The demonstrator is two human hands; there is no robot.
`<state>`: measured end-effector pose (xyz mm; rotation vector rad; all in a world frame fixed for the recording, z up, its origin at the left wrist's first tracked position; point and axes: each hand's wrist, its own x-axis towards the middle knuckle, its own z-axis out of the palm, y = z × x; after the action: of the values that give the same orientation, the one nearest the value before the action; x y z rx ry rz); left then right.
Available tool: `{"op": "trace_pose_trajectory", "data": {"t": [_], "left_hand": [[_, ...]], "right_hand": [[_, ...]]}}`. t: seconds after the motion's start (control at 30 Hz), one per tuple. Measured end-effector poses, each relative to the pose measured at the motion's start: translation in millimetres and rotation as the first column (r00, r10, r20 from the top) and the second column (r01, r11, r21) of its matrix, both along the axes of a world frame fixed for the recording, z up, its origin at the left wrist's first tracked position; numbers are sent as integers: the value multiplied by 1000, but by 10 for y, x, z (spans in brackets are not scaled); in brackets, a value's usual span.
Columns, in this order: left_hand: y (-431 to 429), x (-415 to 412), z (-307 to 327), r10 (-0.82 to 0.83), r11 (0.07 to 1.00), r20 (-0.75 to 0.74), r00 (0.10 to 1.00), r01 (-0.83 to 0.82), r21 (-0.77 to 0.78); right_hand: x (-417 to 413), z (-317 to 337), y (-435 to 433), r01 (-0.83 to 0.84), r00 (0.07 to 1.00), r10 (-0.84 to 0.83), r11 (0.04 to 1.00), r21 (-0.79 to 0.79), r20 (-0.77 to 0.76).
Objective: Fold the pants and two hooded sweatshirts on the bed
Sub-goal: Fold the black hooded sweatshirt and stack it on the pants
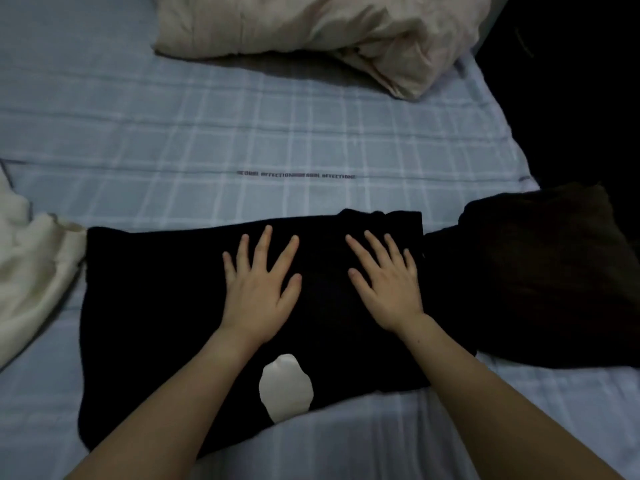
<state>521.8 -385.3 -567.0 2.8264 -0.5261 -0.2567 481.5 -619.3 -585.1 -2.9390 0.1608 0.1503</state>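
Head view: we are looking forward and down from the person's head onto the pale blue checked fabric bed sheet (pixel 242 133).
Facing: we are pointing toward the crumpled beige duvet (pixel 311 26) at the top.
Nearness: we are sitting close, the left hand (pixel 258 289) and right hand (pixel 384 285) lying mid-frame.
Coverage: we are using one wide-angle view.

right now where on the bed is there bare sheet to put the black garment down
The widest bare sheet lies between the beige duvet and the black garment under the left hand and right hand. A narrower strip lies along the near edge. Crowded: white garment left, dark folded garment right.
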Motion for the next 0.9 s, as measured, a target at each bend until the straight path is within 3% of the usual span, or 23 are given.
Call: {"op": "trace_pose_trajectory", "data": {"t": [0.1, 0.17, 0.23, 0.3, 0.37, 0.47, 0.57, 0.67, 0.8, 0.83, 0.9], "left_hand": [[-8, -6, 167, -4, 999, -71, 997, 6, 35], [80, -86, 364, -42, 999, -53, 998, 41, -6], [343, -318, 545, -69, 996, 102, 992, 75, -54], [733, -612, 599, -51, 993, 287, 957, 78, -83], [1154, -804, 514, -1, 1000, 354, 935, 3, -7], [1485, -583, 338, 65, 993, 296, 953, -92, 79], [1531, -113, 67, 79, 993, 156, 985, -93, 80], [1563, 71, -212, 113, 993, 28, 993, -113, -17], [1682, -4, -9, 93, 966, -59, 994, -105, -238], [1742, -128, 81, 140, 943, -25, 990, -141, -301], [1856, -510, 188, 395, 851, 72, 916, -336, -404]], "right_hand": [[34, 184, 50, 1, 993, -9, 997, -71, -120], [22, 342, 194, 54, 992, -61, 996, -67, -109], [-70, 503, 542, 87, 996, -89, 993, 76, 14], [-170, 648, 1038, -23, 991, -9, 970, 242, 130], [-239, 674, 1446, -180, 971, 142, 964, 198, 192], [-118, 543, 1588, -197, 977, 194, 980, 28, 92], [94, 308, 1509, -124, 992, 121, 989, 78, 44], [237, 199, 1545, -128, 992, 126, 986, 105, 33], [208, 239, 1534, -124, 992, 123, 987, 98, 13], [194, 249, 1535, -123, 992, 123, 987, 98, 13], [182, 258, 1547, -120, 993, 118, 988, 95, 20]]}}
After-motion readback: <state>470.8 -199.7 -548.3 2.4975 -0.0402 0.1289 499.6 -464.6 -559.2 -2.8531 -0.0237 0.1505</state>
